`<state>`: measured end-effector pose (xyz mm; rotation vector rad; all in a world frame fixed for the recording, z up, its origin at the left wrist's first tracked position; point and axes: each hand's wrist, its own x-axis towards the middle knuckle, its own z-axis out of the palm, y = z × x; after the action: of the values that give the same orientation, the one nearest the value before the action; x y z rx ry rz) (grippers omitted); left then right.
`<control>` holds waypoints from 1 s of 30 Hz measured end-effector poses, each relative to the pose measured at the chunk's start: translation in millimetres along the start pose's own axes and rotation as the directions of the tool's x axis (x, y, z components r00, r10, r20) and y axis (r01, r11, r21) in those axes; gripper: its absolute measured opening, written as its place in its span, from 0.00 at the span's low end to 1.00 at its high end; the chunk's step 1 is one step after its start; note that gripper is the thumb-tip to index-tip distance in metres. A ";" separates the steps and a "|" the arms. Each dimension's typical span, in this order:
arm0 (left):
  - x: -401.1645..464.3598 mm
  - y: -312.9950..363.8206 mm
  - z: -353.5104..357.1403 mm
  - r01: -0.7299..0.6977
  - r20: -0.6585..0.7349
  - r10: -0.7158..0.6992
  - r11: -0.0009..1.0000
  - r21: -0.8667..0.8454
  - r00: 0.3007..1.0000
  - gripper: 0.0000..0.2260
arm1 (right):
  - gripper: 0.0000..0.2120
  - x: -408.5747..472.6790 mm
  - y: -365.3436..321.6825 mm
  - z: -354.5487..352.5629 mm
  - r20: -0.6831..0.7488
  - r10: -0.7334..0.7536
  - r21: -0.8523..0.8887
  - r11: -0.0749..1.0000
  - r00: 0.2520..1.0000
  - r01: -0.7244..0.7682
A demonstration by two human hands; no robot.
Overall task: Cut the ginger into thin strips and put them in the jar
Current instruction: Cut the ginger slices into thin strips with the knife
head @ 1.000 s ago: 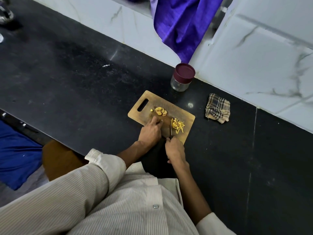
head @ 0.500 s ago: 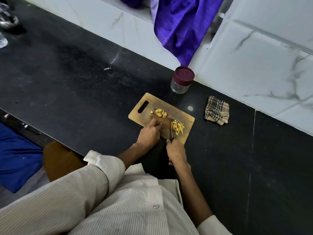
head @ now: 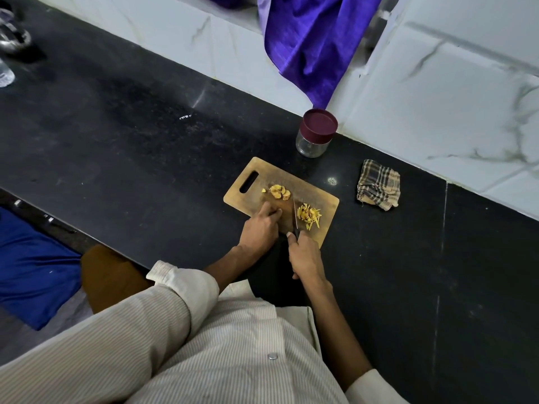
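A wooden cutting board (head: 318, 196) lies on the black counter. On it sit a small heap of ginger slices (head: 279, 191) and, to the right, a pile of thin ginger strips (head: 309, 216). My right hand (head: 304, 253) grips a knife (head: 294, 214) whose blade stands just left of the strips. My left hand (head: 259, 228) rests on the board with curled fingertips pressed down beside the blade; any ginger under them is hidden. A glass jar (head: 313, 142) with its maroon lid on stands behind the board.
A folded checked cloth (head: 378, 185) lies right of the board. A purple cloth (head: 315, 45) hangs over the white marble wall behind the jar. Glassware (head: 11, 42) stands at the counter's far left. The counter edge runs along my lap.
The view has shifted slightly. My hands and the knife stay at the same spot on the board, between the slices and the strips.
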<state>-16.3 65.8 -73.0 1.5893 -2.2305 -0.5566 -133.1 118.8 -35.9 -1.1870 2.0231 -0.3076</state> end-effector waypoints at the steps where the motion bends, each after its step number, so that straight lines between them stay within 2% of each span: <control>1: -0.3 -0.1 0.6 0.000 -0.006 0.000 1.000 -0.003 1.000 0.14 | 0.15 0.5 0.3 -0.3 0.003 0.010 -0.009 1.000 1.000 -0.010; 5: -1.0 -0.3 2.1 -0.013 -0.017 0.013 1.000 -0.010 1.000 0.14 | 0.14 3.4 2.7 0.3 0.025 0.018 -0.046 0.999 1.000 -0.017; 9: 0.5 -2.4 0.5 -0.025 -0.012 0.024 0.999 -0.030 1.000 0.14 | 0.13 11.3 -4.7 1.7 -0.049 -0.080 -0.017 0.997 0.996 0.079; 16: 0.1 -8.9 0.2 -0.060 -0.001 0.061 0.995 -0.085 0.998 0.16 | 0.14 27.8 -9.2 2.8 -0.148 -0.197 -0.098 0.978 0.969 0.184; 21: 3.5 -8.8 -3.2 -0.045 0.017 0.047 0.991 -0.125 0.999 0.16 | 0.15 36.8 -8.5 0.8 -0.161 -0.161 -0.087 0.985 0.974 0.148; 26: 21.8 -10.1 -16.5 -0.028 0.058 0.038 0.986 -0.163 0.998 0.11 | 0.14 39.3 -5.9 2.6 -0.197 -0.157 -0.083 0.986 0.968 0.143; 30: 43.9 -6.8 -25.6 0.018 -0.021 -0.022 0.983 -0.182 1.000 0.08 | 0.14 39.8 -5.7 3.8 -0.207 -0.170 -0.070 0.985 0.964 0.158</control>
<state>-12.0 19.2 -52.0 1.5190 -2.0837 -0.7213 -137.9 83.5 -54.8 -1.4103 2.1289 -0.4825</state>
